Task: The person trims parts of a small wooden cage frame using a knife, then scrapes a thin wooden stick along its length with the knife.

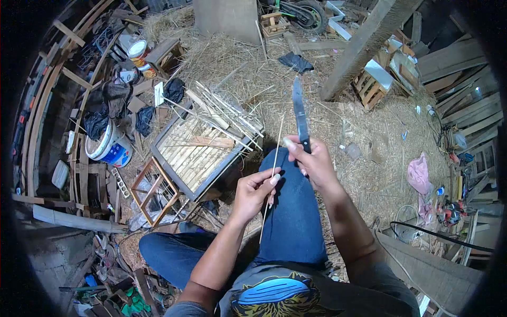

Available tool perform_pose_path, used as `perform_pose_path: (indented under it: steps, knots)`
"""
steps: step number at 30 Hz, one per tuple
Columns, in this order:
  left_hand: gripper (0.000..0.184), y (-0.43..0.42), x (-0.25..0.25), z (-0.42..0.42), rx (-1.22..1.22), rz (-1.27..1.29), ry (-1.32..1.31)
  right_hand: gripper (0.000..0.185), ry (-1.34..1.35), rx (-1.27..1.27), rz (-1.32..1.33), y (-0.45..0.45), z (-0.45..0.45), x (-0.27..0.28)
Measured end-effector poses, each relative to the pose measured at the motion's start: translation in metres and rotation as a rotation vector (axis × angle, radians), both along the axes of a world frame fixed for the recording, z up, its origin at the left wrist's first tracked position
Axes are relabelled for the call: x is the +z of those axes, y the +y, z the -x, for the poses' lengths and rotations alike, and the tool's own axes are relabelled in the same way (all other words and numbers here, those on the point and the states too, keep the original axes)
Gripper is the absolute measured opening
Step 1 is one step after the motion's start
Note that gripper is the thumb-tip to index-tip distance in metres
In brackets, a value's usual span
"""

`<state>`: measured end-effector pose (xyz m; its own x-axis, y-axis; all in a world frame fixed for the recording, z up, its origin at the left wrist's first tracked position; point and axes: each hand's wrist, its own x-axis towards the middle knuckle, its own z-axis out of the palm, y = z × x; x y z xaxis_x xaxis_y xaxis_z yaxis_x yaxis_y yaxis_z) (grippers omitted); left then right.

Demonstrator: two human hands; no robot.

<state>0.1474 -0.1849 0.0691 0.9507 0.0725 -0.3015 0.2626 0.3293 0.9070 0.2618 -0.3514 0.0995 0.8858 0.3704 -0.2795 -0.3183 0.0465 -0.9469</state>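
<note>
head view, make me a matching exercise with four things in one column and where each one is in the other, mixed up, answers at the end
Things
1. black-handled knife
2. thin stick
3. pink cloth
4. white bucket with a blue label

Places
A. toward the right edge of the picture
B. in the left hand
C. on the left side of the picture
D. in the right hand, blade away from the person

Right pairs: 1-D, 2-B, 3-A, 4-C
</note>
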Motion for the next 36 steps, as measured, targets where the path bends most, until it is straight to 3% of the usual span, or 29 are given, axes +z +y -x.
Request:
perform_pose_path:
  steps: [6,14,19,22,28,30,32,34,36]
  knots:
    - [0.031,-0.016,0.009,0.004,-0.029,-0.044,-0.011,0.019,-0.092,-0.103,-0.036,0.017,0.001,0.002]
    - [0.031,-0.025,0.022,0.003,0.122,0.019,-0.055,0.023,-0.068,0.004,-0.100,0.019,0.018,0.014]
    - [0.031,-0.028,0.032,0.009,0.149,0.087,-0.054,0.037,-0.244,0.054,0.004,0.006,0.022,0.035]
    - [0.034,-0.029,0.032,0.013,0.156,0.114,-0.048,0.032,-0.168,0.014,-0.068,-0.010,0.029,0.026]
    - [0.033,-0.031,0.043,0.025,0.164,0.160,-0.057,0.026,-0.410,0.040,0.084,-0.023,0.060,0.019]
    - [0.030,-0.030,0.044,0.028,0.204,0.209,-0.071,0.025,-0.617,0.031,0.237,-0.025,0.072,0.029]
    - [0.029,-0.025,0.047,0.033,0.191,0.203,-0.050,0.026,-0.625,0.025,0.289,-0.025,0.081,0.033]
    - [0.027,-0.020,0.045,0.037,0.180,0.199,-0.030,0.026,-0.895,0.013,0.400,-0.025,0.087,0.031]
    - [0.024,-0.013,0.035,0.042,0.132,0.219,-0.076,0.027,-0.946,0.019,0.392,-0.023,0.093,0.034]
